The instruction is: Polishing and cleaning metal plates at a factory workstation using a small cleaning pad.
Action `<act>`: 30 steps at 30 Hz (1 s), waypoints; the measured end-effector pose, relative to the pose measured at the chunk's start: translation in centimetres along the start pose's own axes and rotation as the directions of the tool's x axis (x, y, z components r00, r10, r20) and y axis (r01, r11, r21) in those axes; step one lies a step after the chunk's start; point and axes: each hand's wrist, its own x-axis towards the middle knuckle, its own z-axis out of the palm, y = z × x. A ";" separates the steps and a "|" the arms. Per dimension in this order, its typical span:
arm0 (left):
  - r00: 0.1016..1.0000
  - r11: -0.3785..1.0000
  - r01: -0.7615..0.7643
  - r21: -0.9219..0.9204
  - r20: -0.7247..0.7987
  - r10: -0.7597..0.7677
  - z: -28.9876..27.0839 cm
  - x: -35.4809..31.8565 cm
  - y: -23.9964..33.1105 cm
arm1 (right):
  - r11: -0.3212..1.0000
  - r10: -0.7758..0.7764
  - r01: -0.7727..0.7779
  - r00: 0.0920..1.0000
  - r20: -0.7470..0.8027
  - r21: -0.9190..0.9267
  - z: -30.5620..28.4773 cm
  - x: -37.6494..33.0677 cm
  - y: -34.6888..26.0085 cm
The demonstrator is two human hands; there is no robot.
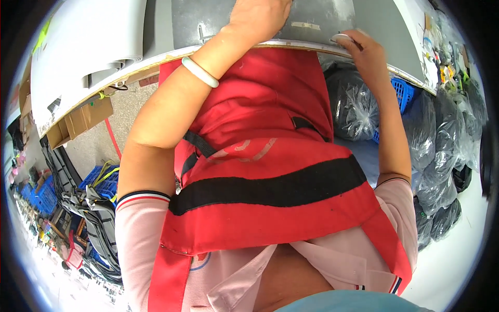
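1. We stand against the counter (78, 99), whose pale edge curves across the top of the view; our red apron (260, 171) presses right up to it.
2. Our left hand (260, 18) lies flat and released on the grey sheet (228, 21) spread on the counter, just past the edge.
3. Our right hand (364, 49) is at the edge, its grip clenched on a small pale object (340, 37); we cannot tell what it is.
4. Black plastic bags (447, 151) crowd the right; blue crates (101, 182) stand at lower left.
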 end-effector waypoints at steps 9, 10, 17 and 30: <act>1.000 1.000 0.006 -0.006 0.001 -0.006 -0.1 -0.3 -0.1 | 0.966 0.220 -0.224 0.974 0.049 0.131 -0.6 0.1 0.4; 1.000 1.000 0.007 -0.016 0.006 -0.007 0.0 -0.4 -0.1 | 0.882 0.375 -0.376 0.925 0.057 0.284 -0.3 0.1 0.2; 1.000 1.000 0.019 0.010 0.018 -0.019 -0.2 -0.1 -0.4 | 0.972 0.177 -0.152 0.975 -0.136 0.177 1.0 0.9 1.8; 0.996 0.998 -0.010 0.059 -0.085 0.014 1.8 -0.6 -0.5 | 0.972 0.235 -0.227 0.959 -0.158 0.063 -1.0 13.2 6.5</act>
